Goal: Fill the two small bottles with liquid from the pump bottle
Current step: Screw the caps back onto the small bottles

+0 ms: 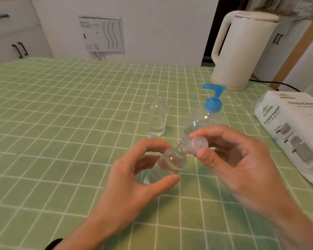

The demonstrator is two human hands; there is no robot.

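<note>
My left hand (134, 170) grips a small clear bottle (170, 161) tilted with its open threaded neck toward the upper right, its base near the cloth. My right hand (229, 159) pinches a clear round cap (198, 144) between thumb and fingers, right beside that neck. A second small clear bottle (156, 118) stands upright and uncapped behind, with a little liquid at its bottom. The clear pump bottle (204, 120) with a blue pump head stands behind my right hand, its spout pointing left.
A green checked tablecloth (61, 123) covers the table. A cream electric kettle (242, 51) stands at the back right with its black cord. A white tissue paper pack (293, 130) lies at the right edge. White cabinets and a wall lie behind.
</note>
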